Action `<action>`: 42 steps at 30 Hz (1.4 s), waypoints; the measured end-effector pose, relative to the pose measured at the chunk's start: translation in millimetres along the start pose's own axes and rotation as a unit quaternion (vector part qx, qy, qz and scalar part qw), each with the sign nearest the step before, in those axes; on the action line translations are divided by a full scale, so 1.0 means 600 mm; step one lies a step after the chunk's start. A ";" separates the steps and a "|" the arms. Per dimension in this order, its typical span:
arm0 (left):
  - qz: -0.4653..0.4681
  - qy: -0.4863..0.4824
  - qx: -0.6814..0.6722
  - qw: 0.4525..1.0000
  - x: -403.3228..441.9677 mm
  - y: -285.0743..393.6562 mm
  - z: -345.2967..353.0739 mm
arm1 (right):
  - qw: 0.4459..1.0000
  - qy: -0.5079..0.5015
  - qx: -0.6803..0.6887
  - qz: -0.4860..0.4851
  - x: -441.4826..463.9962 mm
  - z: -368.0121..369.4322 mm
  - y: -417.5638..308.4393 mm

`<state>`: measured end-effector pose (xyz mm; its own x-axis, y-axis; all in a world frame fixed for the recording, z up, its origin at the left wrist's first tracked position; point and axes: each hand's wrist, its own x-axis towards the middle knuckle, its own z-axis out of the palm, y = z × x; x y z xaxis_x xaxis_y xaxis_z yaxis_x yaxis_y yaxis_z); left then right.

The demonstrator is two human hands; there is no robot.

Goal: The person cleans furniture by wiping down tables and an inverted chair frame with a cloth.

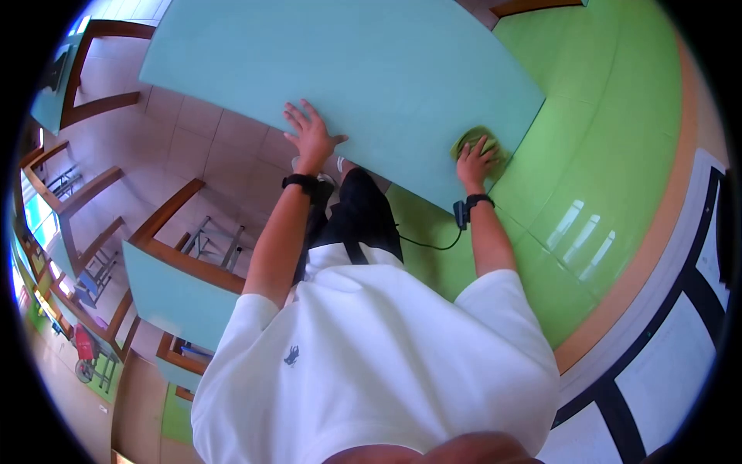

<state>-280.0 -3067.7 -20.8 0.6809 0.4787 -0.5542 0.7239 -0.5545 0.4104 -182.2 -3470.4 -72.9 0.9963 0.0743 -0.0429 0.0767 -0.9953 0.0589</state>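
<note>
A pale blue-green tabletop point(348, 62) spreads out in front of me. At its near edge rests my left hand point(313, 139), fingers spread, with nothing in it. Close to the right-hand corner, my right hand point(475, 162) presses on a crumpled olive-green cloth point(469, 139) lying on the tabletop. Its fingers curl over the cloth and cover part of it. Both wrists wear dark bands, and from the right one a small black device point(461, 213) hangs with a cable.
Green glossy wall tiles point(595, 155) border the table's right side. More tables with wooden edges stand to the left, one pale-topped table point(174, 294) nearest me. A red item point(83, 342) sits farther back at left. White panels with black frames point(665, 352) are at lower right.
</note>
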 end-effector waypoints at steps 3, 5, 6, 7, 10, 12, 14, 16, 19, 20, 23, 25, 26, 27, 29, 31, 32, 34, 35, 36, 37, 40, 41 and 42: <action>-0.022 -0.007 0.017 1.000 0.002 0.009 -0.010 | 0.999 0.044 0.020 0.023 0.136 0.019 0.038; -0.023 -0.016 0.040 0.999 0.005 0.005 -0.006 | 0.995 0.029 0.014 0.092 0.228 0.007 0.061; -0.019 -0.014 0.050 0.998 0.011 0.008 -0.005 | 0.989 0.001 -0.001 0.150 0.279 -0.005 0.067; -0.014 -0.007 0.056 0.998 0.024 0.020 -0.008 | 0.983 0.006 0.032 0.179 0.334 0.005 0.091; -0.047 -0.064 0.109 0.991 0.019 0.027 -0.015 | 0.957 -0.075 0.120 0.253 0.437 -0.011 0.091; -0.024 -0.086 0.155 0.984 0.032 0.035 -0.010 | 0.959 -0.075 0.095 0.255 0.450 0.002 0.025; -0.018 -0.064 0.162 0.985 0.030 0.039 -0.011 | 0.959 0.011 0.108 0.261 0.450 -0.020 -0.113; -0.031 -0.104 0.170 0.980 0.030 0.047 -0.018 | 0.979 0.022 0.120 0.163 0.432 -0.028 -0.228; -0.062 -0.126 0.196 0.971 0.032 0.068 -0.026 | 0.991 0.085 0.100 -0.013 0.366 -0.039 -0.380; -0.067 -0.118 0.194 0.971 0.038 0.071 -0.031 | 0.989 0.099 0.090 -0.061 0.337 -0.042 -0.412; -0.035 -0.100 0.167 0.980 0.023 0.056 -0.024 | 0.980 0.085 0.119 -0.132 0.252 -0.065 -0.465; 0.029 -0.055 0.165 0.984 0.005 0.017 -0.009 | 0.968 0.083 0.148 -0.187 0.181 -0.089 -0.466; 0.084 0.001 0.158 0.984 -0.004 0.001 -0.008 | 0.959 0.057 0.183 -0.209 0.139 -0.107 -0.456; 0.083 0.022 0.148 0.985 -0.006 -0.006 -0.012 | 0.952 0.059 0.190 -0.232 0.101 -0.106 -0.438; 0.126 0.023 0.167 0.978 -0.017 -0.005 -0.017 | 0.946 0.038 0.199 -0.252 0.018 -0.111 -0.391; 0.140 0.028 0.146 0.979 -0.014 -0.011 -0.016 | 0.960 0.011 0.171 -0.223 -0.061 -0.108 -0.347; 0.146 0.024 0.135 0.980 -0.016 -0.017 -0.021 | 0.958 0.017 0.160 -0.239 -0.095 -0.106 -0.338; 0.153 0.019 0.098 0.983 -0.021 -0.027 -0.041 | 0.992 0.042 0.084 -0.082 -0.136 -0.104 -0.337; 0.195 -0.001 0.103 0.975 -0.031 -0.043 -0.053 | 0.992 0.045 0.068 -0.097 -0.145 -0.096 -0.348; 0.238 -0.015 0.111 0.965 -0.032 -0.060 -0.065 | 0.999 0.012 0.046 0.008 -0.143 -0.084 -0.371; 0.233 -0.008 0.095 0.968 -0.024 -0.090 -0.070 | 0.993 -0.018 0.026 0.112 -0.136 -0.078 -0.401; 0.354 0.060 0.160 0.920 0.000 -0.161 -0.078 | 0.981 -0.080 -0.037 0.175 -0.100 -0.087 -0.538; 0.340 0.057 0.135 0.929 0.000 -0.173 -0.105 | 0.992 -0.079 -0.035 0.094 -0.097 -0.100 -0.585; 0.326 0.053 0.111 0.937 0.000 -0.184 -0.120 | 0.996 -0.081 -0.033 0.013 -0.100 -0.106 -0.626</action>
<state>-352.0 -2957.5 -13.8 0.9862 0.0480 -0.1586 0.1180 -0.8752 0.4692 -268.3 -3097.2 -29.3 0.9790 0.0320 -0.2015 0.0586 -0.9901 0.1274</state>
